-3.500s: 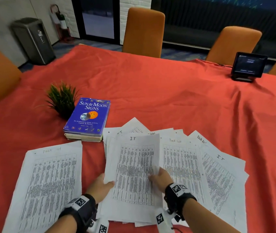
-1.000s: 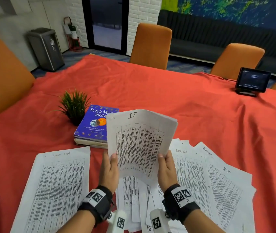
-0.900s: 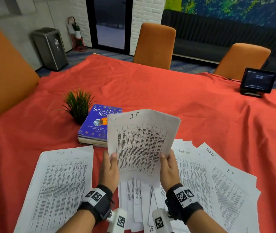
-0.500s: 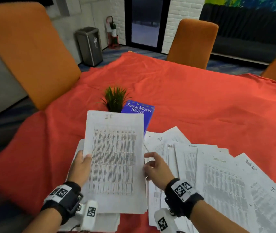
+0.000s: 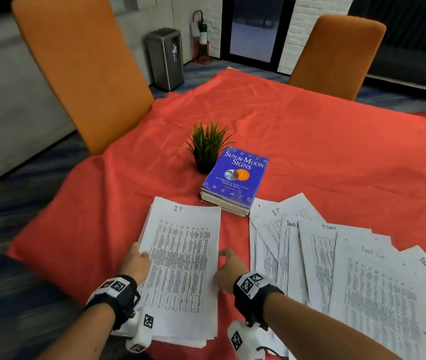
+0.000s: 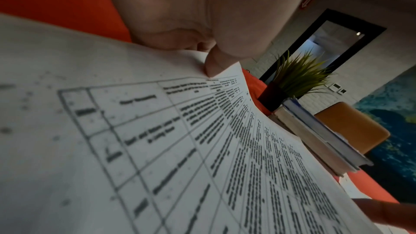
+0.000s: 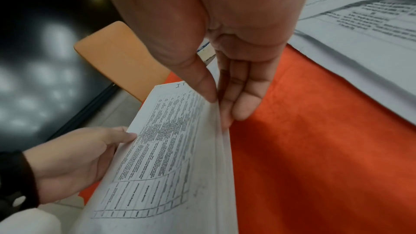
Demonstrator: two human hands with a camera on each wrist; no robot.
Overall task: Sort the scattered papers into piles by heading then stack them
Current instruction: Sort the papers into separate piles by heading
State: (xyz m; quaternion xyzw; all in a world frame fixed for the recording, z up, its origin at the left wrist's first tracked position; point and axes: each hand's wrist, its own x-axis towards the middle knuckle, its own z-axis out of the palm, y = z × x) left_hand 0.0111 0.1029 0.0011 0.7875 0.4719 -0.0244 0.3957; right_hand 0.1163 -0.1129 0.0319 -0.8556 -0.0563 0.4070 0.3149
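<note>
Gripping the IT sheets (image 5: 184, 258) at both side edges: your left hand (image 5: 136, 263) pinches the left edge, your right hand (image 5: 228, 271) the right, over the bench's (image 5: 336, 157) near-left corner, scattered papers (image 5: 349, 268) fanned right, beside book (image 5: 235, 178)

An office meeting room: a large desk (image 5: 336, 157) under red cloth, orange chairs (image 5: 77, 68) at 11 and 1 o'clock, a steel bin (image 5: 166, 58) and fire extinguisher (image 5: 201, 35) at 12.
</note>
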